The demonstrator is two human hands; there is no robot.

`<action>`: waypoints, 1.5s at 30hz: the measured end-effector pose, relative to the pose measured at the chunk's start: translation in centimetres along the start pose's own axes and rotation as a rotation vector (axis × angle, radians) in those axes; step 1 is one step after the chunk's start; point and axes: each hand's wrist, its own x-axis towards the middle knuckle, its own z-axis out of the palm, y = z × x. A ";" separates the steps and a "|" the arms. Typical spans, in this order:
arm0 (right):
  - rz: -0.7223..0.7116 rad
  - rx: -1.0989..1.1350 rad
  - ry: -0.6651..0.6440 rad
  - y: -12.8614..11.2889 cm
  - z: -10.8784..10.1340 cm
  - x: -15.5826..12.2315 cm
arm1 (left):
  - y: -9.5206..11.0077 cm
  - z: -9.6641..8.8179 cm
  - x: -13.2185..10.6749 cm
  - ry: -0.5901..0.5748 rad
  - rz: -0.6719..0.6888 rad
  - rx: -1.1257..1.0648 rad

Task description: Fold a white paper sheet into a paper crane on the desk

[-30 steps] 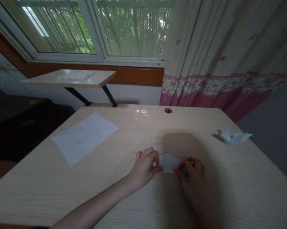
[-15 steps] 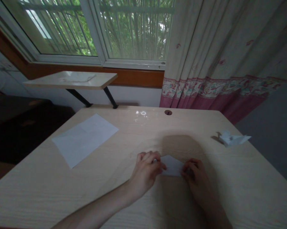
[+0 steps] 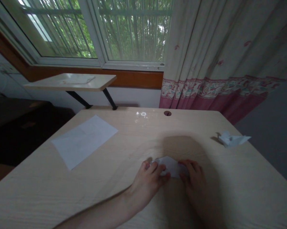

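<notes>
A small folded piece of white paper [image 3: 172,167] lies on the desk between my two hands, its top edge rising to a blunt point. My left hand [image 3: 151,176] grips the paper's left end, with curled fingers over it and the thumb by the near edge. On the other end, my right hand [image 3: 193,176] holds the paper with its fingers on top and its thumb close to the lower edge. The fingers cover both ends of the paper.
A flat white sheet [image 3: 84,143] lies on the left of the wooden desk [image 3: 124,200]. A folded paper figure [image 3: 233,140] sits near the right edge. Behind stand a raised shelf [image 3: 102,82] on black legs, a cable hole [image 3: 167,113], a window and a curtain [image 3: 205,63].
My left fingers have spread further over the paper and its thumb has moved right along the near edge. My right fingers have stretched forward over the paper's right end.
</notes>
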 end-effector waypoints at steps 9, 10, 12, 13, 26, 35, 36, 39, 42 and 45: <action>-0.244 -0.323 -0.243 -1.3 0.2 -0.4 | 0.0 -0.4 0.1 -0.025 0.014 -0.011; -0.238 -0.345 -0.256 -1.3 0.2 -0.4 | 0.0 -0.4 0.2 -0.014 0.012 -0.007; -0.235 -0.364 -0.277 -1.3 0.2 -0.4 | 0.0 -0.2 0.1 0.000 0.008 -0.009; -0.236 -0.367 -0.285 -1.3 0.2 -0.4 | 0.0 -0.2 0.1 0.002 0.008 -0.009; -0.242 -0.395 -0.179 -0.4 0.0 -1.3 | -1.1 -1.9 0.1 -0.068 -0.006 -0.020; -0.351 -0.303 -0.154 -0.8 -0.7 -2.5 | -0.8 -2.7 0.5 -0.146 -0.168 -0.103; -0.358 -0.297 -0.164 -0.6 -0.8 -2.6 | -0.8 -2.7 0.5 -0.144 -0.184 -0.104; -0.406 -0.289 -0.203 0.0 -0.9 -2.7 | -1.0 -2.5 0.6 -0.131 -0.214 -0.099; -0.458 -0.277 -0.234 0.6 -1.1 -2.8 | -1.5 -2.4 0.7 -0.140 -0.178 -0.098; -0.471 -0.242 -0.228 0.8 -1.4 -3.1 | -2.2 -2.7 0.8 -0.186 -0.115 -0.140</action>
